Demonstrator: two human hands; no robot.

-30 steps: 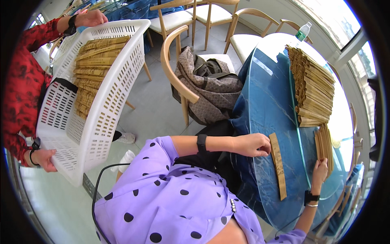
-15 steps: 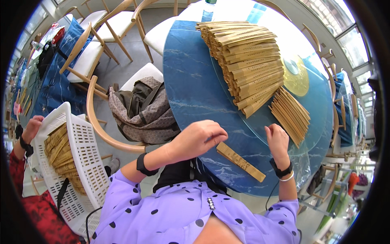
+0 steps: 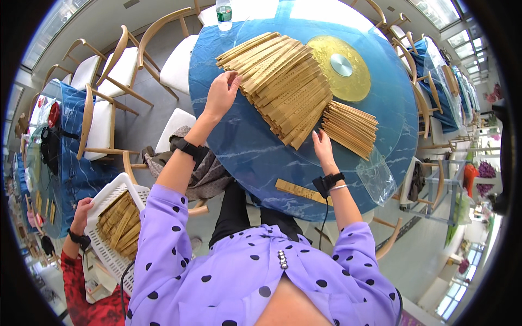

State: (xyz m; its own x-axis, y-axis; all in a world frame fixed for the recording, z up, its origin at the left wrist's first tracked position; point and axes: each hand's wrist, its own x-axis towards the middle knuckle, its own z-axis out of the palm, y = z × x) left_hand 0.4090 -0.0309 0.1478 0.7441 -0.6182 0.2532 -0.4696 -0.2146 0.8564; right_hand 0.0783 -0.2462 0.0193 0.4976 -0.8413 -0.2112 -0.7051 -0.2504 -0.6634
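A broad, overlapping pile of long, flat brown paper sleeves (image 3: 285, 81) lies on the round blue table. My left hand (image 3: 222, 95) is at the pile's left edge, its fingers stretched out and seemingly touching the sleeves. Beside the pile's lower right side is a smaller stack of thin tan sticks (image 3: 350, 127). Between the pile's lower end and those sticks, my right hand (image 3: 324, 149) is raised with fingers apart and nothing in it. A single brown strip with dark markings (image 3: 302, 191) lies by itself near the table's front edge.
On the left, another person's hand (image 3: 81, 214) holds a white plastic basket (image 3: 103, 242) containing more brown strips. A yellow disc (image 3: 353, 89) and a bottle (image 3: 223, 16) are farther back. Clear plastic (image 3: 376, 176) lies at the right edge; chairs (image 3: 182, 60) surround the table.
Both my hands have moved forward over the table: the left to the pile's left edge, the right to the sticks. The whole view has shifted. The lone strip still lies near the front edge.
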